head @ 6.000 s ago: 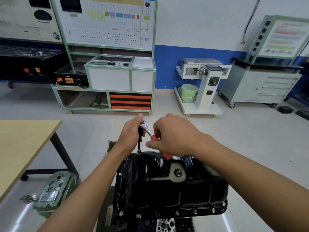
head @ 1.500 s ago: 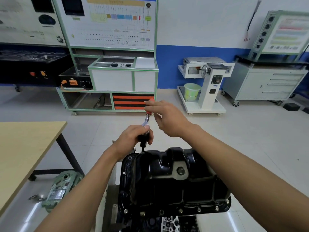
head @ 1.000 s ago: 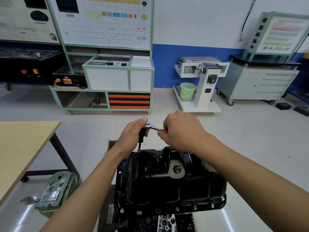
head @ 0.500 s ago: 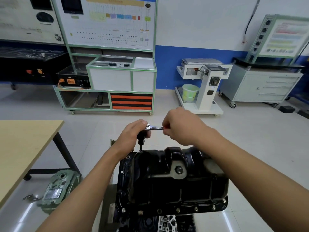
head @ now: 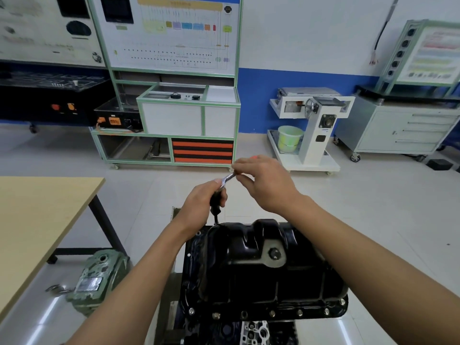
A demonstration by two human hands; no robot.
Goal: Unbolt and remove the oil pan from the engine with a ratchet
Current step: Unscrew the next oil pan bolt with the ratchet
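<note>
While my left grip (head: 204, 204) is curled round the black head end of the ratchet (head: 227, 179), my right grip (head: 263, 184) closes its fingers round the handle, above and beyond the far edge of the oil pan (head: 249, 272). Chrome shank shows between the two grips; an orange tip (head: 254, 157) of the handle peeks out past my right knuckles. A black extension (head: 216, 215) drops from my left grip, near upright, to the pan's far-left corner. I cannot tell whether the socket sits on a bolt head there.

Pan: black, sump side up, lying on the engine (head: 256, 329), which shows just below its near edge. Drain plug (head: 274, 253) sits in a grey boss near the pan's middle. A row of flange bolts (head: 300, 313) is seated along the near edge.

Left of the pan, on the floor: a green metal casting (head: 97, 277). Further left: a wooden surface (head: 37, 215).
</note>
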